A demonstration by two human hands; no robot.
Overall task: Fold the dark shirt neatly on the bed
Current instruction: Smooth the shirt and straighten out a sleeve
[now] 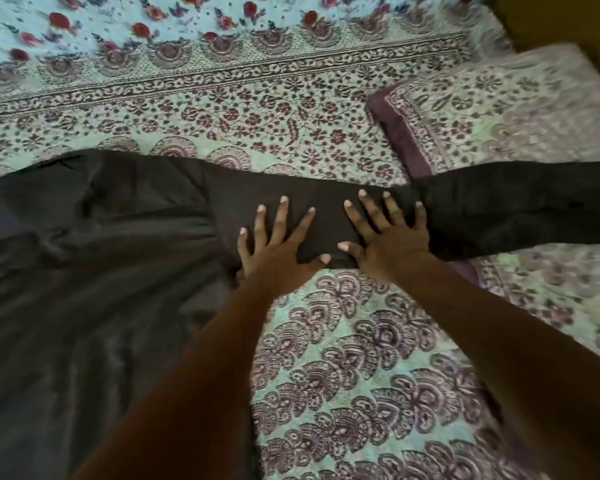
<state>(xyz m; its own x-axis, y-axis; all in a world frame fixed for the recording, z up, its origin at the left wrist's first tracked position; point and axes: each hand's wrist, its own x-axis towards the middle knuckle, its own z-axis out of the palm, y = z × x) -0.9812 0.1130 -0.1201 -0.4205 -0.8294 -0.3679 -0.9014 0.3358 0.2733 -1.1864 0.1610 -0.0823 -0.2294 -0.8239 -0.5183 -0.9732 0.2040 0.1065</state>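
1. So, surface first: you're working on a bed (pixel 343 358) covered in a pale green printed sheet, with paisley fans near you, a floral band in the middle and red flowers along the far side.
2. A pillow (pixel 499 109) in a matching print with a purple border sits at the right, slightly raised off the sheet.
3. Room-wise you only get a dark yellowish-brown patch in the top right corner, too blurry to tell what it is.
4. The shirt (pixel 84 271) lies flat on the bed at the left, with one sleeve (pixel 499 209) stretched out to the right so its far end rests on the pillow's near corner.
5. Your left hand (pixel 278 244) lies flat on the sleeve near the shoulder, fingers spread wide and straight, pressing down.
6. Your right hand (pixel 388 237) does the same just beside it, palm down, fingers fanned, gripping nothing.
7. Cut off: the shirt's body runs out of view at the left and bottom, and the cuff reaches the right edge.
8. Collar and buttons are hard to make out in the dark, blurry cloth.
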